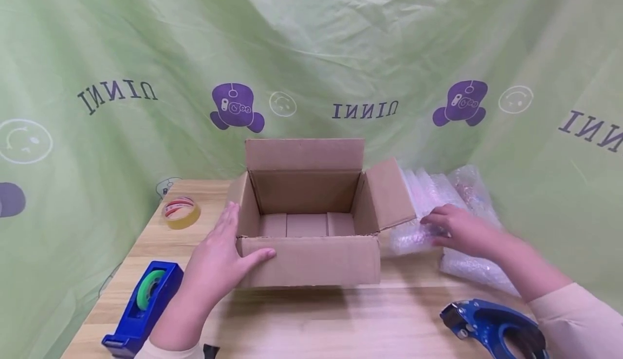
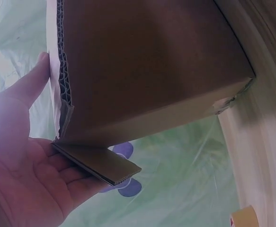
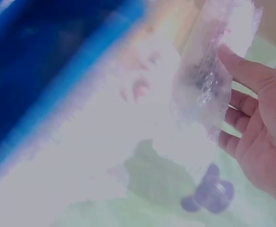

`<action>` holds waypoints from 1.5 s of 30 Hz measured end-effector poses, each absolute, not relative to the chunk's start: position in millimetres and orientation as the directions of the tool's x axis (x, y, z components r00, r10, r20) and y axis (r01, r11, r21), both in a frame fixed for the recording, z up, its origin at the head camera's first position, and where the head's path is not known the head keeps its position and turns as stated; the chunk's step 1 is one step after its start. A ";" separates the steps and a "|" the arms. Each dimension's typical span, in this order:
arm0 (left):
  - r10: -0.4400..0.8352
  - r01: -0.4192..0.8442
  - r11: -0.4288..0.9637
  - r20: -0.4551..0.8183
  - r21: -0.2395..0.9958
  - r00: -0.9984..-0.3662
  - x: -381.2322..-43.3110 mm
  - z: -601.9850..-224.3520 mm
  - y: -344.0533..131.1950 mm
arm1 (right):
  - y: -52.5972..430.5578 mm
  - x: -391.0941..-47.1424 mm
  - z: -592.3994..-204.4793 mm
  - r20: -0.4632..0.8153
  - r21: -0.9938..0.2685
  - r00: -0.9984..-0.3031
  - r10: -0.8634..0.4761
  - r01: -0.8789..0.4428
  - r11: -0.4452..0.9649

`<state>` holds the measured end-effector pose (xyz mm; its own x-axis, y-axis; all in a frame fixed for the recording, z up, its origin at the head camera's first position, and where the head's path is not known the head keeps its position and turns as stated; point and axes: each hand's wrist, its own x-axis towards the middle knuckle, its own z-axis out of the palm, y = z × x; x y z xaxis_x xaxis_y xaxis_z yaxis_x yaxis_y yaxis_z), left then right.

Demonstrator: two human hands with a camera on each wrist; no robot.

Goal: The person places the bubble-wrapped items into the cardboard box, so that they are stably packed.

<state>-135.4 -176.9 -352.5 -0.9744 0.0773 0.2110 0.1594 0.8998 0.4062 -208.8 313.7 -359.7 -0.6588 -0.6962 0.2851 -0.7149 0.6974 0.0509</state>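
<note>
An open cardboard box (image 1: 306, 261) stands on the table, its flaps folded out and its floor bare. My left hand (image 1: 216, 261) rests against the box's left front corner, thumb laid along the front flap. In the left wrist view the fingers of that hand (image 2: 43, 175) lie fairly straight behind a side flap (image 2: 100, 163). To the right of the box, my right hand (image 1: 459, 232) holds a bubble-wrapped package (image 1: 411, 238). The right wrist view shows the thumb on the clear wrap (image 3: 206, 71) and the fingers behind it; what is inside cannot be made out.
More bubble-wrapped packages (image 1: 474, 186) lie at the back right, one nearer the front (image 1: 479, 270). A blue-handled tape gun (image 1: 491, 321) lies at the front right. On the left are a yellow tape roll (image 1: 182, 218) and a blue tape dispenser (image 1: 128, 321). A green curtain (image 1: 302, 51) hangs behind.
</note>
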 end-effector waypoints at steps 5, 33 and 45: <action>0.074 0.158 0.898 0.213 0.411 -0.974 -137.9 -352.9 -179.1 | 322.6 -211.7 -320.9 0.272 0.010 -0.746 -0.608 -0.629 0.777; 0.065 0.147 0.892 0.201 0.427 -0.977 -143.1 -355.0 -176.7 | 199.5 -247.3 -205.4 0.494 -0.126 -0.755 -0.430 -0.552 0.824; 0.068 0.152 0.894 0.206 0.422 -0.976 -144.8 -356.3 -176.3 | 119.4 -271.5 -215.6 0.392 -0.081 -0.728 -0.562 -0.636 0.768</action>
<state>-144.8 -176.3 -356.3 -0.9762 0.0684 0.2060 0.1516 0.8941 0.4215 -271.5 119.4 -215.6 -0.7284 -0.5622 0.3917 -0.6358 0.7677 -0.0805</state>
